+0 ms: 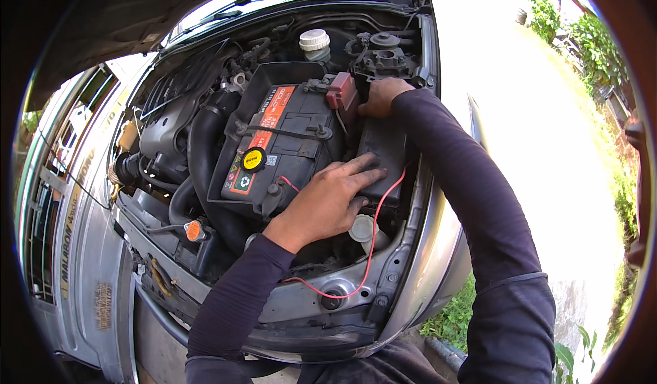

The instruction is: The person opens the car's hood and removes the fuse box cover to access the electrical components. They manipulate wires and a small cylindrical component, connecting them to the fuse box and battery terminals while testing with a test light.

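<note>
My left hand (328,196) rests with its fingers spread over the near part of a long black box cover (383,148), probably a fuse box lid. My right hand (384,98) is curled around that cover's far end, its fingertips partly hidden, close beside a red terminal cover (343,91). Left of both hands sits a black car battery (298,121) with an orange label, strapped down by a dark bar. A thin red wire (375,237) loops from beside the black cover down across the front body panel.
A white-capped reservoir (315,42) stands behind the battery; another white cap (363,229) is below the black cover. Left are a thick black hose (204,138), the engine cover (164,127) and an orange-labelled radiator cap (195,231). The raised hood (102,21) hangs overhead at upper left.
</note>
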`<action>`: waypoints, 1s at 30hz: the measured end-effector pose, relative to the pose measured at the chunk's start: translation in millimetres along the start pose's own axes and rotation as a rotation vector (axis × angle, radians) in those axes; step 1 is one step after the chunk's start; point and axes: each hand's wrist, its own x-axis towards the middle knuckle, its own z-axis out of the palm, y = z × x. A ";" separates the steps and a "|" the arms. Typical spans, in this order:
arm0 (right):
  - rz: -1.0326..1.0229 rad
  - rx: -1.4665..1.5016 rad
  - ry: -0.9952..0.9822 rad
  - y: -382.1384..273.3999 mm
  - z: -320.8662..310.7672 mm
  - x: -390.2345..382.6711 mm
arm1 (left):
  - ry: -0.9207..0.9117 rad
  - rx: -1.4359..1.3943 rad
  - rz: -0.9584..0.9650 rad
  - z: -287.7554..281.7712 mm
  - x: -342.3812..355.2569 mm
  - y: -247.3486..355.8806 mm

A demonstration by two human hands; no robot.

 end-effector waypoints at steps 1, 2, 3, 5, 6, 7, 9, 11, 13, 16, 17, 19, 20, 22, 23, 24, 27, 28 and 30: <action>-0.006 -0.006 0.001 0.3 0.6 0.0 | 0.041 -0.075 -0.039 -0.6 0.5 0.8; -0.016 -0.010 0.008 0.7 1.2 0.5 | 0.049 -0.144 -0.093 -1.0 1.5 1.1; -0.025 -0.013 0.002 1.0 1.9 1.3 | 0.079 -0.217 -0.132 -0.9 2.9 1.3; -0.044 -0.022 -0.002 0.8 3.0 3.2 | 0.011 -0.294 -0.294 -0.2 6.9 -0.2; -0.037 -0.014 0.010 0.2 3.3 3.1 | -0.001 -0.338 -0.340 0.5 9.3 -1.4; -0.034 -0.010 0.017 -1.2 3.4 1.8 | -0.080 -0.380 -0.388 -0.3 12.5 -4.2; -0.045 -0.015 0.040 -4.2 2.2 -6.8 | -0.090 -0.464 -0.349 -0.5 16.7 -7.9; -0.076 -0.035 0.079 -8.0 0.9 -25.0 | -0.100 -0.530 -0.356 -0.5 18.1 -9.4; -0.250 -0.105 0.106 -8.5 -2.1 -51.0 | -0.118 -0.568 -0.433 -0.6 16.7 -9.1; -0.583 -0.073 -0.005 -3.0 -8.8 -89.8 | -0.020 -0.462 -0.512 1.5 13.4 -8.7; -0.630 -0.110 -0.098 -1.8 -11.7 -99.6 | -0.039 -0.494 -0.513 1.2 13.6 -10.5; -0.709 -0.155 -0.211 -5.7 -15.0 -110.1 | -0.138 -0.581 -0.544 -0.1 15.2 -16.4; -0.739 -0.168 -0.224 -8.5 -16.4 -112.4 | -0.194 -0.576 -0.558 -0.4 16.6 -19.8; -0.752 -0.243 -0.266 -14.4 -17.2 -114.8 | -0.281 -0.575 -0.589 0.2 19.0 -26.1; -0.735 -0.304 -0.294 -17.6 -16.2 -115.8 | -0.275 -0.488 -0.601 1.5 19.2 -27.8; -0.730 -0.353 -0.313 -20.9 -14.4 -116.3 | -0.255 -0.415 -0.613 2.5 18.7 -29.2; -0.828 -0.420 -0.239 -28.0 -4.3 -118.7 | -0.261 -0.363 -0.692 3.7 16.0 -31.3; -0.878 -0.420 -0.200 -29.9 0.1 -118.2 | -0.254 -0.379 -0.713 4.3 15.4 -31.2; -0.923 -0.473 -0.139 -33.1 8.5 -115.0 | -0.193 -0.547 -0.637 5.9 13.9 -29.6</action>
